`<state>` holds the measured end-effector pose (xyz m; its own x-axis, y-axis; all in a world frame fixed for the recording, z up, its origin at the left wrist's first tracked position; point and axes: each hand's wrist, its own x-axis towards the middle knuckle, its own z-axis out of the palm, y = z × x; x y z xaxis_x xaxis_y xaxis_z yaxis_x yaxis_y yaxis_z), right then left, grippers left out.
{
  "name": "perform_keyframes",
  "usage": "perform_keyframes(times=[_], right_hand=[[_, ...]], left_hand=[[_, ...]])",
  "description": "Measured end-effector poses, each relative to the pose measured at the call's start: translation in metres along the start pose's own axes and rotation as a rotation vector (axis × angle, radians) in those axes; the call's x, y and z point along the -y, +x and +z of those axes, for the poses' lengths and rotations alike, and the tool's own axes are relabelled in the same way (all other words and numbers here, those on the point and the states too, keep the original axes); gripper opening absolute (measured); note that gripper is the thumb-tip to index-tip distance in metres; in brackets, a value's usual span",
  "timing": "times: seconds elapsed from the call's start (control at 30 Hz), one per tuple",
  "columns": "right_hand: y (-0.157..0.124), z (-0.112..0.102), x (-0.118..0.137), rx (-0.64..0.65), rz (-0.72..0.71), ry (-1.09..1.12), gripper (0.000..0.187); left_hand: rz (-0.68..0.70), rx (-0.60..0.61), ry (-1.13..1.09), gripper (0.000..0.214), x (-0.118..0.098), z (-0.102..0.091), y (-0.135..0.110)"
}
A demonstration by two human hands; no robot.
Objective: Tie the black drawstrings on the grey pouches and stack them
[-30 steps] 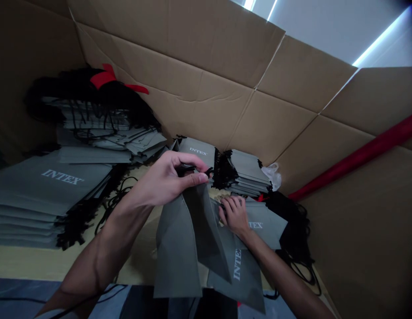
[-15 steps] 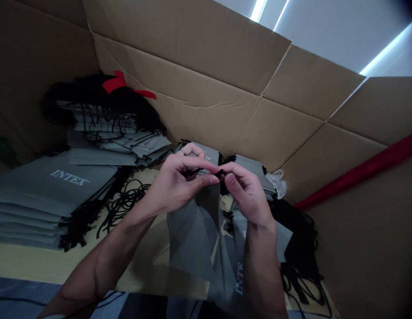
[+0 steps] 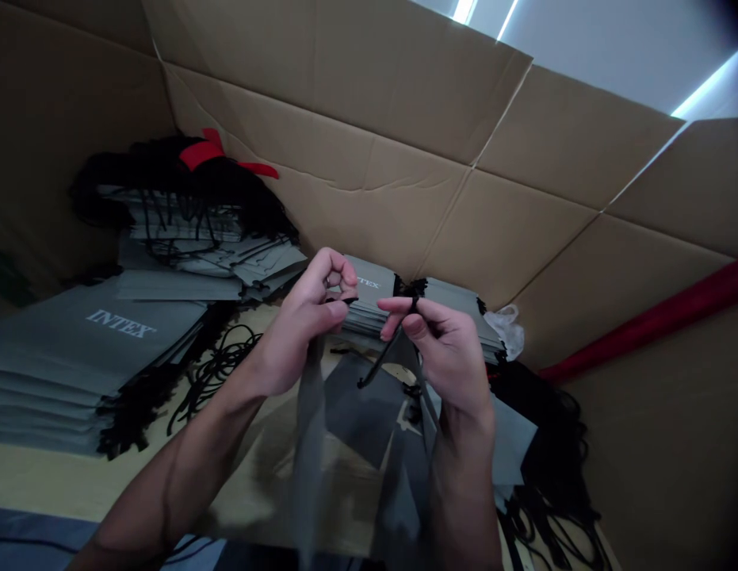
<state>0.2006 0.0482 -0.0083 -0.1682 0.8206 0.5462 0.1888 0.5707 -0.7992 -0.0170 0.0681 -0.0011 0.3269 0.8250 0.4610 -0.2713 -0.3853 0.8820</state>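
Note:
My left hand is closed, thumb against fingers, on a short black piece at the top of a grey fabric pouch, which hangs blurred below it. My right hand is closed on a black cord, pinched between thumb and fingers. The cord loops round the index finger, and one end dangles down to the left. More grey fabric hangs by the right wrist; whether it belongs to the same pouch I cannot tell. A gap separates the two hands.
Left, grey INTEX pouches lie stacked, with loose black cords beside them. Behind is a cord bundle tied with a red strip. More pouches stand against the cardboard wall. Black cords and a red pole are right.
My hands have moved apart from where they met. The black cord now hangs from my right hand, and the grey fabric below has spread and shifted.

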Motion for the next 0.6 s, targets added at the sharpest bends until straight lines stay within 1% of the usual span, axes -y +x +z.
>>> perform_keyframes(times=[0.07, 0.1, 0.2, 0.27, 0.33, 0.4, 0.5, 0.6], right_hand=[[0.0, -0.002, 0.002, -0.011, -0.016, -0.015, 0.036], [-0.001, -0.002, 0.002, -0.015, -0.018, -0.015, 0.034], [-0.002, -0.002, 0.004, -0.058, 0.006, 0.038, 0.026], [-0.003, -0.002, 0.004, -0.095, 0.045, 0.132, 0.022], [-0.005, -0.005, 0.004, -0.096, 0.094, 0.243, 0.027], [-0.006, -0.009, 0.004, -0.075, 0.128, 0.327, 0.03], [-0.008, -0.016, 0.002, -0.078, 0.15, 0.394, 0.03], [-0.008, -0.019, 0.001, -0.096, 0.174, 0.44, 0.029]], left_hand=[[-0.035, 0.003, -0.164, 0.03, 0.004, 0.0, 0.0], [-0.035, -0.003, -0.209, 0.027, 0.006, 0.0, 0.001], [-0.03, 0.003, -0.254, 0.016, 0.013, 0.0, 0.001], [-0.056, 0.034, -0.255, 0.015, 0.014, 0.0, 0.0], [-0.077, 0.063, -0.238, 0.017, 0.011, -0.001, 0.0], [-0.089, 0.065, -0.188, 0.018, 0.008, 0.0, -0.002], [-0.096, 0.055, -0.074, 0.02, 0.002, 0.002, -0.004], [-0.06, 0.085, 0.052, 0.016, 0.001, 0.001, -0.005]])
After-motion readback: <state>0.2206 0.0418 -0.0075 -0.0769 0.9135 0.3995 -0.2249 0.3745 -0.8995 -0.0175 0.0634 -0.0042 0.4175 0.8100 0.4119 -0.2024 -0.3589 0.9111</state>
